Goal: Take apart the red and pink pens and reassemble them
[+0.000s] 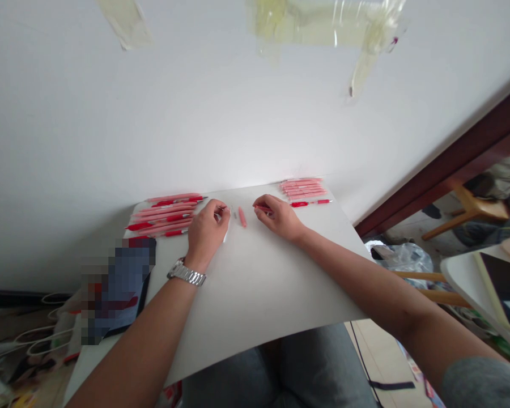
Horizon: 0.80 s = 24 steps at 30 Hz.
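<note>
My left hand, a metal watch on its wrist, is closed in a pinch. A thin whitish stick shows along its fingers; its kind is hard to make out. My right hand is closed around a slim pink-red pen part, mostly hidden by the fingers. Between the hands a pink pen barrel piece lies on the white table, with a tiny greyish piece beside it. Left of my left hand lie several red and pink pens.
A bundle of pink pens lies at the back right, with one red pen before it. A blurred-out dark tablet or phone rests on the left edge. The wall borders the table's back. A white chair stands right.
</note>
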Motion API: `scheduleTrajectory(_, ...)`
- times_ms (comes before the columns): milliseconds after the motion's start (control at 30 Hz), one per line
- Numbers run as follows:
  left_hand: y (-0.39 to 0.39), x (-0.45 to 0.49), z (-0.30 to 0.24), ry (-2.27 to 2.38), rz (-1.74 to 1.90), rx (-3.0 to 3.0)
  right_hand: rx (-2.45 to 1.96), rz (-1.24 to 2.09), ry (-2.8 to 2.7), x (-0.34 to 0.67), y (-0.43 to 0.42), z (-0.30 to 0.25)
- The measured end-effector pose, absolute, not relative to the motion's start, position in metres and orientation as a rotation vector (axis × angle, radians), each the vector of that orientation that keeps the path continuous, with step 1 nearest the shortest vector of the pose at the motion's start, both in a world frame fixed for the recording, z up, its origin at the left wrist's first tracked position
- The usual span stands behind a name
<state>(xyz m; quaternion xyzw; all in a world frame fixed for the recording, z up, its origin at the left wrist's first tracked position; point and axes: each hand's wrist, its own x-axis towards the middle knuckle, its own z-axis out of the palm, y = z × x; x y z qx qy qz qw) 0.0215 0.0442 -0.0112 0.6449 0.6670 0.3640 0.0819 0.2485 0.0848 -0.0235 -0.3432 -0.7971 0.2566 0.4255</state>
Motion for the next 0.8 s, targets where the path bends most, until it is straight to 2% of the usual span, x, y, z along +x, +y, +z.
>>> scheduleTrajectory(800, 0.0441, 0.0209, -0.01, 1.85, 1.305, 1.912, -0.844, 0.639, -1.978, 0.2482, 0.0845, -0.0217)
